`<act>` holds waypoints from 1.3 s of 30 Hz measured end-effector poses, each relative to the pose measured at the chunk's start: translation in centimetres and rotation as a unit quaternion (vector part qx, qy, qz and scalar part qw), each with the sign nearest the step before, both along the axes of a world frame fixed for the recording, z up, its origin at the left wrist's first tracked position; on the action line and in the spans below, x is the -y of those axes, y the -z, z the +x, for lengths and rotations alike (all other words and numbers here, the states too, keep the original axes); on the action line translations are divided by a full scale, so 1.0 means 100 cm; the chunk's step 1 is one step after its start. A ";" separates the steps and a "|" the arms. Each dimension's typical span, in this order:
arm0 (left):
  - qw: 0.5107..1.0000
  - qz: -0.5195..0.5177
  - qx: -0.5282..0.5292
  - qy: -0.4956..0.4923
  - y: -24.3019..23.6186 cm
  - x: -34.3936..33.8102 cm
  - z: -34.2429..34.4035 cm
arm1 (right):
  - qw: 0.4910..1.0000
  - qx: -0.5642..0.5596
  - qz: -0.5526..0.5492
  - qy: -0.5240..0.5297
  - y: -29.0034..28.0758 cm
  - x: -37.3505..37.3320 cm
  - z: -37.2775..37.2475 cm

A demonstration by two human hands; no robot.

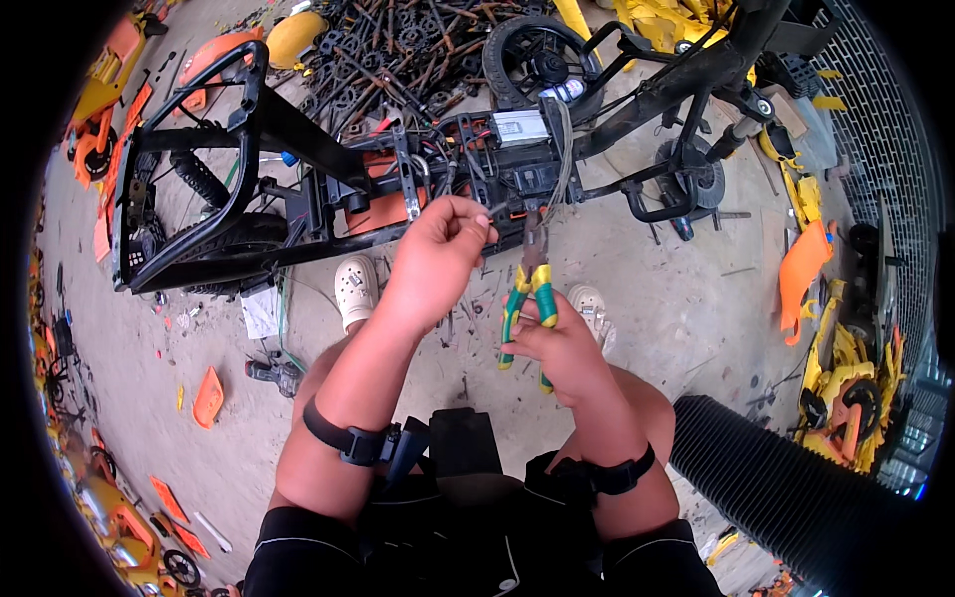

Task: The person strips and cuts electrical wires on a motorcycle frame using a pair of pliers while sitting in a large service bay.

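Observation:
My right hand is closed around the green and yellow handles of a pair of pliers. The metal jaws point away from me, over the near edge of a black scooter frame. Just left of the jaws, my left hand is closed in a pinch. A small dark tip shows by its fingertips, too small to name. Beyond both hands, grey cables loop down beside a silver box mounted in the frame's middle, among loose wires.
A heap of rusty metal parts lies behind the frame, with a black-tyred wheel beside it. Orange and yellow panels line both sides. A cordless drill rests on the floor at left; a ribbed black hose runs at lower right.

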State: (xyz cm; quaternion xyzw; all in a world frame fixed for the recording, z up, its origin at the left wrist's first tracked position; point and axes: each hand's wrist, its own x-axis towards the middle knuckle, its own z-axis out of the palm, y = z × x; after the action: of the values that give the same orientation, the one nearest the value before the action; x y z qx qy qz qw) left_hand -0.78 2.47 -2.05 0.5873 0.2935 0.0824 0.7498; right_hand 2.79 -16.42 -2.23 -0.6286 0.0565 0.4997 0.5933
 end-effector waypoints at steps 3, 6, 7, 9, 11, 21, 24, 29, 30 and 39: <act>0.999 0.027 -0.023 0.004 -0.001 0.007 0.002 | 1.000 0.015 0.023 -0.005 0.001 -0.006 -0.004; 0.998 0.046 -0.040 0.017 0.006 0.011 0.003 | 0.999 0.019 0.040 -0.002 0.000 -0.011 -0.009; 0.999 0.033 -0.035 0.017 0.007 0.012 0.004 | 0.999 0.021 0.043 -0.001 0.000 -0.013 -0.009; 0.998 0.047 -0.039 0.027 0.007 0.015 0.005 | 0.999 0.030 0.043 -0.005 0.003 -0.013 -0.010; 0.992 0.101 -0.058 0.047 0.004 0.017 0.004 | 0.998 0.058 0.032 -0.016 0.006 -0.012 -0.010; 0.978 0.187 -0.052 0.081 0.010 0.015 0.002 | 0.977 0.177 -0.023 -0.117 0.002 -0.004 0.005; 0.988 0.128 -0.019 0.081 0.006 0.019 0.006 | 0.993 0.096 0.022 -0.062 -0.008 0.001 0.008; 0.993 0.065 0.030 0.099 -0.003 0.023 0.012 | 0.993 0.025 0.113 0.005 -0.009 0.005 0.010; 0.993 0.058 0.028 0.098 -0.003 0.024 0.012 | 0.992 0.028 0.120 -0.006 -0.007 0.007 0.014; 0.993 0.029 0.035 0.113 -0.005 0.023 0.011 | 0.987 0.151 0.038 -0.036 0.002 0.008 0.010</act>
State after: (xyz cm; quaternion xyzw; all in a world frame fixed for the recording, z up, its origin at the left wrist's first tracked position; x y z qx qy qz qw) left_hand 0.34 0.14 -1.54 0.6352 0.1963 0.0258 0.7466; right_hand 3.75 -17.24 -2.39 -0.6756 -0.0753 0.4219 0.6000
